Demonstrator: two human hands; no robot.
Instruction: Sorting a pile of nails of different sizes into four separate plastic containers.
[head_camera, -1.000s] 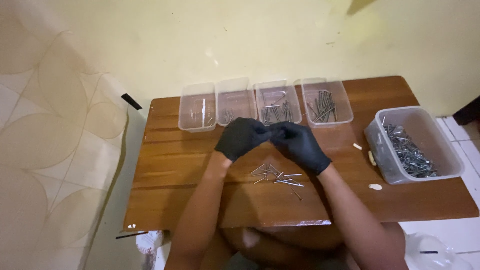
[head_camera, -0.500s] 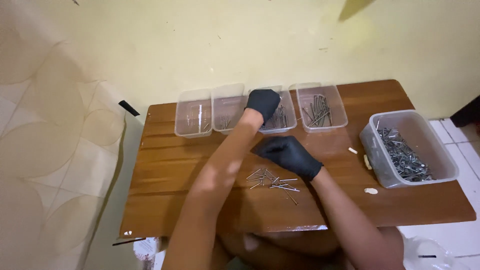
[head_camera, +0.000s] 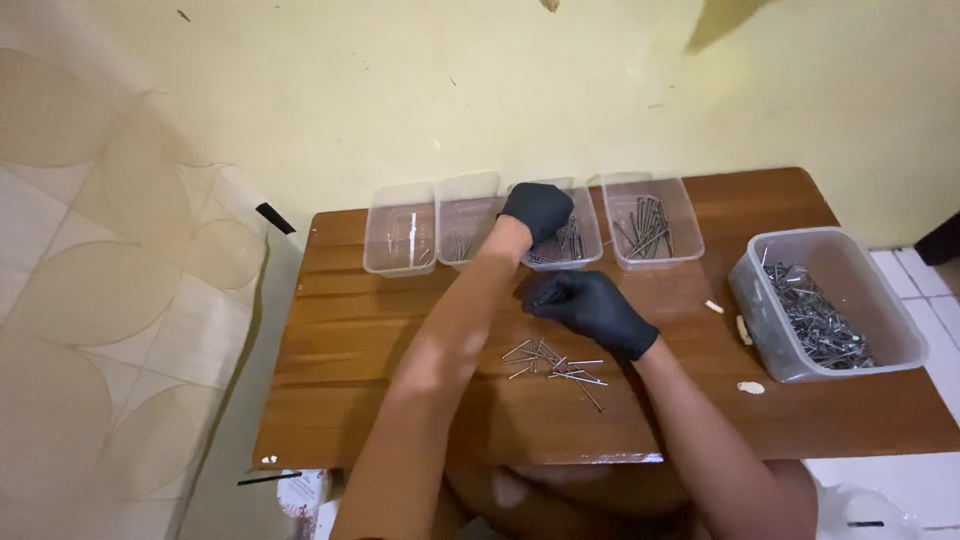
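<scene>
The left hand (head_camera: 538, 208), fingers curled, reaches into the third tray (head_camera: 566, 240) as if sorting, while the right hand (head_camera: 585, 303), bunched tight, waits above the nails (head_camera: 553, 363) on the table (head_camera: 350, 370), maybe holding some, though I cannot tell.

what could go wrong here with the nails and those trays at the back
The left hand reaches over the third tray in a tight row of four, so a nail could land in a neighbouring tray. The loose nails lie near the forearms, so a sweep might scatter them toward the table edge. The big tub of nails sits close to the table's right side and could be knocked.
</scene>
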